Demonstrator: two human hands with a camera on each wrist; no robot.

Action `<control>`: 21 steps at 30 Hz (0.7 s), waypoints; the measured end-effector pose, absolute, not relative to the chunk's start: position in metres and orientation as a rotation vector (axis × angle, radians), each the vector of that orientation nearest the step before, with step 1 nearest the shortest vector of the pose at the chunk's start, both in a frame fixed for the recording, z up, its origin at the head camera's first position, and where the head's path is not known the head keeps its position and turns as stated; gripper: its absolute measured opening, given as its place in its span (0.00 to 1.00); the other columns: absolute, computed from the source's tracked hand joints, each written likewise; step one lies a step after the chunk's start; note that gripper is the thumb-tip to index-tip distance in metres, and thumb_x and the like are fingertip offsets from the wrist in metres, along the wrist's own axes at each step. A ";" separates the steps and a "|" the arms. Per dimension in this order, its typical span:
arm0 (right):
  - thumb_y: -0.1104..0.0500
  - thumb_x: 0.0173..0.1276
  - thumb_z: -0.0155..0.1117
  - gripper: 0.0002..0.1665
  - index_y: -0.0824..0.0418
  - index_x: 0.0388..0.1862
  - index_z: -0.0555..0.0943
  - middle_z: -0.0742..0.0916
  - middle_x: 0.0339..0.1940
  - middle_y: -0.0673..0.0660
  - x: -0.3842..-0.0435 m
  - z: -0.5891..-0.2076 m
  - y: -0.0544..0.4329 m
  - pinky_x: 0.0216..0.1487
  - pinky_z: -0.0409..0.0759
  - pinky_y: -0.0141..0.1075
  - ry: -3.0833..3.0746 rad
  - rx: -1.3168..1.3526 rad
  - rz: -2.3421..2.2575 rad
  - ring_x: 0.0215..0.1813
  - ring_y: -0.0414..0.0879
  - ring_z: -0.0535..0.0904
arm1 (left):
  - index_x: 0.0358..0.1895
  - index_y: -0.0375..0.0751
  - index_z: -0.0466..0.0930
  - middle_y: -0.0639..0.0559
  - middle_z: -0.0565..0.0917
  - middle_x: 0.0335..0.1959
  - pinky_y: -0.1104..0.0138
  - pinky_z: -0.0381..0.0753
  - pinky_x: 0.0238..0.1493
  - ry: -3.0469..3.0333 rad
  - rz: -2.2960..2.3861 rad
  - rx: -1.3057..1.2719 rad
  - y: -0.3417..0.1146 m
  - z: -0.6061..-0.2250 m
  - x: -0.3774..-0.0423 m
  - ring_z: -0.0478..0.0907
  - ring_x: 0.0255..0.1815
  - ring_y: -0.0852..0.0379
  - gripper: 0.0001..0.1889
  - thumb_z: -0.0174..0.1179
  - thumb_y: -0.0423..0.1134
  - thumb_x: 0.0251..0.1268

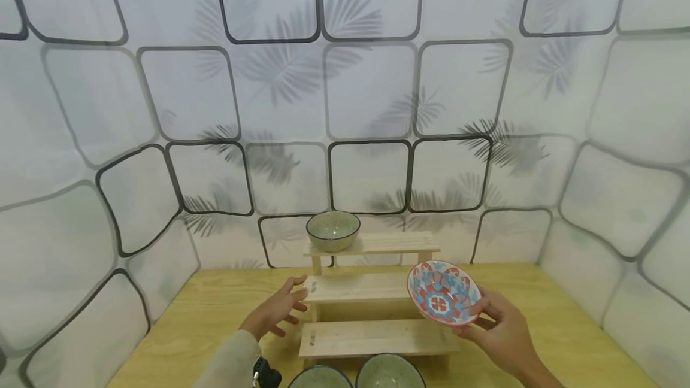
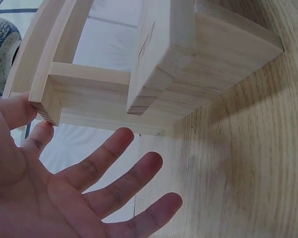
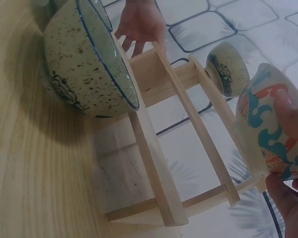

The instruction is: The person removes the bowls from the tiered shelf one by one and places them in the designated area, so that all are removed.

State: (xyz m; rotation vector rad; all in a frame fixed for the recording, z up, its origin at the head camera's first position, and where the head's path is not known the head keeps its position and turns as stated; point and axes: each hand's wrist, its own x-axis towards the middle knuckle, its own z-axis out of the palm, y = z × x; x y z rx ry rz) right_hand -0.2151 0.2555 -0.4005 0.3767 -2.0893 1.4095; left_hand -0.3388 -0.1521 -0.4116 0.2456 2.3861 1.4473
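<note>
My right hand [image 1: 501, 331] grips a small bowl [image 1: 443, 292] with a red, blue and white pattern by its right edge. The bowl is tilted, its inside facing me, over the right end of a three-step wooden shelf [image 1: 377, 338]. In the right wrist view its patterned outside [image 3: 268, 124] shows, with thumb and fingers at its wall. At the shelf's left end, my left hand [image 1: 277, 310] pinches the corner of the middle step [image 2: 44, 99] between thumb and index finger. Its other fingers [image 2: 124, 181] are spread.
A speckled green bowl [image 1: 333, 232] stands on the top step's left end. Two more green bowls, one left [image 1: 320, 378] and one right [image 1: 390, 373], stand on the wooden table [image 1: 178, 328] before the shelf. Patterned curtain-like walls [image 1: 286, 94] enclose the table's back and sides.
</note>
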 end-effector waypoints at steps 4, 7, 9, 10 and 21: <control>0.72 0.38 0.82 0.20 0.61 0.22 0.77 0.79 0.53 0.60 -0.209 -0.404 0.257 0.40 0.81 0.35 -2.145 0.307 1.400 0.49 0.33 0.78 | 0.77 0.52 0.48 0.37 0.78 0.55 0.40 0.74 0.36 2.384 1.447 0.248 -0.153 -0.414 -0.340 0.77 0.49 0.33 0.38 0.46 0.65 0.71; 0.72 0.36 0.83 0.22 0.62 0.23 0.76 0.79 0.53 0.63 -0.204 -0.407 0.256 0.40 0.81 0.34 -2.163 0.273 1.408 0.48 0.33 0.77 | 0.77 0.53 0.48 0.39 0.78 0.54 0.40 0.74 0.36 2.379 1.458 0.237 -0.155 -0.416 -0.340 0.77 0.49 0.34 0.39 0.47 0.66 0.70; 0.73 0.34 0.83 0.23 0.62 0.22 0.75 0.80 0.52 0.61 -0.200 -0.410 0.257 0.40 0.81 0.34 -2.158 0.257 1.410 0.48 0.33 0.78 | 0.77 0.53 0.48 0.39 0.78 0.54 0.40 0.74 0.37 2.370 1.469 0.230 -0.155 -0.416 -0.339 0.77 0.49 0.35 0.39 0.47 0.66 0.70; 0.73 0.34 0.83 0.24 0.62 0.22 0.74 0.80 0.51 0.59 -0.199 -0.411 0.257 0.40 0.81 0.34 -2.152 0.252 1.417 0.48 0.33 0.78 | 0.77 0.52 0.48 0.39 0.78 0.54 0.40 0.74 0.37 2.366 1.472 0.230 -0.156 -0.417 -0.339 0.77 0.49 0.35 0.39 0.47 0.65 0.70; 0.76 0.36 0.81 0.22 0.65 0.23 0.75 0.81 0.48 0.48 -0.182 -0.428 0.269 0.38 0.82 0.36 -2.197 0.190 1.519 0.46 0.33 0.78 | 0.78 0.51 0.46 0.37 0.77 0.55 0.38 0.74 0.37 2.349 1.473 0.273 -0.154 -0.411 -0.338 0.76 0.49 0.36 0.38 0.45 0.63 0.72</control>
